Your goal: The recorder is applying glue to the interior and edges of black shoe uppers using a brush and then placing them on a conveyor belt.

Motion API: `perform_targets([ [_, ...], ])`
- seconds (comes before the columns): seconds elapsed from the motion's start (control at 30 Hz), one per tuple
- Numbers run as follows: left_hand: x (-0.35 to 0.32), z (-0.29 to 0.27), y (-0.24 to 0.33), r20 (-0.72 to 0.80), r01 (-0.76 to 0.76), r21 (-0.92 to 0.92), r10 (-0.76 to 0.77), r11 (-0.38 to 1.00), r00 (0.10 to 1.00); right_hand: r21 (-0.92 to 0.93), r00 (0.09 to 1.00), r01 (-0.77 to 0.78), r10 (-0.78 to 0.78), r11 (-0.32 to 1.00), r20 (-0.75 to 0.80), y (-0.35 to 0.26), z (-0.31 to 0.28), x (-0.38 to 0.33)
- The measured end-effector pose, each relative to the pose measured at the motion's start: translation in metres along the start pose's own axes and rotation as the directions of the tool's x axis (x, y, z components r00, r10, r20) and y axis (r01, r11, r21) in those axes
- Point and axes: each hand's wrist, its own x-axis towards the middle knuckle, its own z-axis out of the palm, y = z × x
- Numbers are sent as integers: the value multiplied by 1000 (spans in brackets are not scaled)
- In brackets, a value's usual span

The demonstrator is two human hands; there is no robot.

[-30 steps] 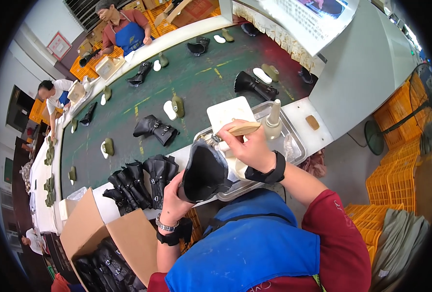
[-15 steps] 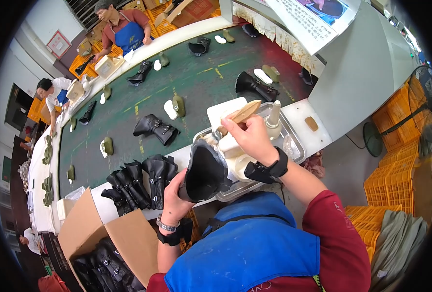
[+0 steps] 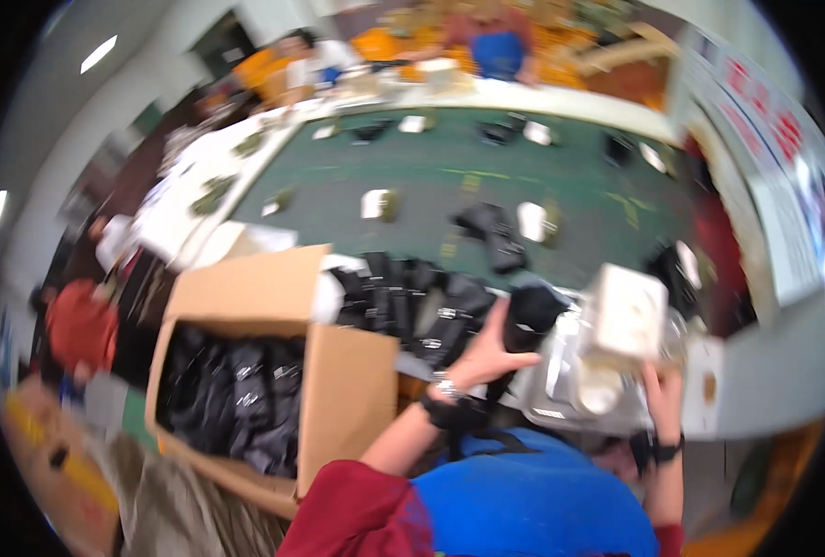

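Observation:
A black boot upper with its wide top opening is in my left hand, thumb and fingers around its near side. It hangs at the right end of a row of black boot uppers. My right hand is at the near right corner of a white box-shaped container. Motion smears its fingers, and whether they hold anything does not show. Both the container and a round pale bowl sit in a clear tray. The wooden-handled tool is not visible now.
To my left, an open cardboard box holds several black boot uppers. A green conveyor belt ahead carries boot uppers, white insoles and olive shoe forms. Two people work across the belt. A grey machine housing stands at the right.
My view has swung left. The left hand has carried the boot upper away from the tray towards the row. My right hand has dropped to the container's near side.

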Motion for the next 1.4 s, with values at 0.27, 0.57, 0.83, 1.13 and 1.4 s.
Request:
perform_targets([
  [0.27,-5,-18,23,-66,-85,-524,60,847,996,-58,983,125,-116,990,141,35,61,-31],
  [0.57,1,-19,38,-293,-229,-206,163,952,942,-138,973,200,-180,970,143,73,34,-18],
  [0.83,-5,-9,55,-248,-230,-99,200,968,948,484,907,-300,403,822,-124,55,0,-10],
  [1.13,-7,10,48,-252,-304,251,366,919,896,880,972,-51,225,472,-64,-65,18,40],
  [1.4,-3,38,45,-152,-372,351,444,860,883,512,973,190,-92,838,-211,-100,15,31],
])
